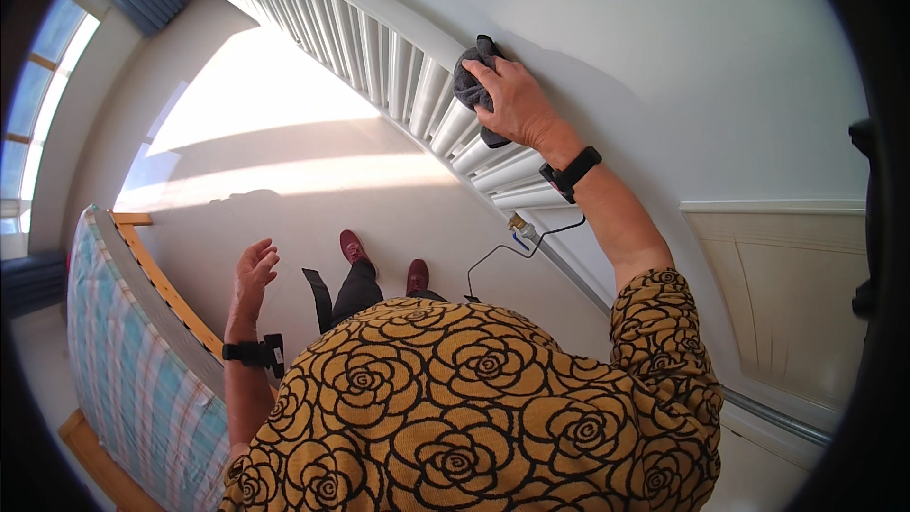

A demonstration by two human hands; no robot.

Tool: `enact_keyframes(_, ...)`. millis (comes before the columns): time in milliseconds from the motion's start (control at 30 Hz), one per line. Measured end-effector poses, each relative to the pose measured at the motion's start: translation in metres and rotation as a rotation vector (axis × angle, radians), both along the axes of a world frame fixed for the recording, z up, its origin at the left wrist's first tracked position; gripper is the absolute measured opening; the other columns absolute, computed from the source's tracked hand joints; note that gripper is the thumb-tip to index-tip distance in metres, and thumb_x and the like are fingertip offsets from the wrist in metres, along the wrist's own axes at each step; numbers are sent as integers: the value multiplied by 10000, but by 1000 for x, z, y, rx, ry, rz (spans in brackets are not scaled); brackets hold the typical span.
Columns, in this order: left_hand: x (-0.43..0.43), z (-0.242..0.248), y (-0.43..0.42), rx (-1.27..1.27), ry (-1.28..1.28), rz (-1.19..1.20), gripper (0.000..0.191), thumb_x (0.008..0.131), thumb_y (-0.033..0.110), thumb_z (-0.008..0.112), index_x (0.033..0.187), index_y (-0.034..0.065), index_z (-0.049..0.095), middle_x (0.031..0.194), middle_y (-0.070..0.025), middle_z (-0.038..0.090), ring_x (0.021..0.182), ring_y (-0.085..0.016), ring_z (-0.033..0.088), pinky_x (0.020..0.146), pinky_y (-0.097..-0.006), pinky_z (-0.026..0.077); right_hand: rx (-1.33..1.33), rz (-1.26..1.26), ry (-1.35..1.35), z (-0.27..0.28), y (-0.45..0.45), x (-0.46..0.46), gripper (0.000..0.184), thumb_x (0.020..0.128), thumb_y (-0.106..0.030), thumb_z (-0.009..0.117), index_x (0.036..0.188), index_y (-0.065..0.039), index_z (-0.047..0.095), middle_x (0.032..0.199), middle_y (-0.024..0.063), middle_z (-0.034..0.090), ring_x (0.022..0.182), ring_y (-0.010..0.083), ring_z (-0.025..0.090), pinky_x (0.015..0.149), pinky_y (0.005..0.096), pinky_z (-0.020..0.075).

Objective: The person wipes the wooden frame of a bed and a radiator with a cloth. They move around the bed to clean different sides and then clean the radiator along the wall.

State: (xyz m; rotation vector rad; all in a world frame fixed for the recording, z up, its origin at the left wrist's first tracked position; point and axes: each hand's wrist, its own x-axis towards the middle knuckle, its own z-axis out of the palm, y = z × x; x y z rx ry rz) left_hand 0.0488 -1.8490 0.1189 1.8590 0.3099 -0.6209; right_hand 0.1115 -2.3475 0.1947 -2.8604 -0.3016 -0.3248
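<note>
Bunched under the fingers of my right hand (517,101) is a dark grey cloth (470,85), pressed against the top of a white column radiator (370,50) on the wall. One end of the cloth hangs below my palm, over the radiator's columns. My left hand (257,272) is in the air above the floor, its fingers loosely bent and apart with nothing in them. It is to the right of the bed frame and does not touch it.
A wooden bed frame (167,284) with a checked mattress (135,348) stands at left. A brass valve (517,222) with a blue lever joins a pipe at the radiator's near end. A thin black cable (490,252) hangs from my right wrist strap (579,169). Sunlight falls across the floor (313,206).
</note>
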Motion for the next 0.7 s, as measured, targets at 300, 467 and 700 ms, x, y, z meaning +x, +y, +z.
enact_keyframes(300,14,21,35,-1,20,-13,527,943,321,563,1388,51,479,1318,-132,568,1168,-198,570,968,-347,463,-174,-20,-72,22,50,43,625,716,-194,724,1312,-151,543,1179,170,559,1052,358,538,906,452,486)
enact_keyframes(467,19,27,51,-11,22,-27,519,942,319,564,1384,58,485,1316,-122,569,1160,-187,571,959,-341,464,-214,-34,-72,39,69,58,630,710,-203,732,1310,-158,547,1189,161,547,1067,348,535,901,450,479)
enact_keyframes(700,22,33,74,-39,15,34,519,947,316,554,1389,56,479,1328,-121,560,1157,-184,570,960,-339,461,-256,-23,-129,53,90,77,620,697,-195,744,1287,-153,562,1194,152,548,1079,336,536,892,453,477)
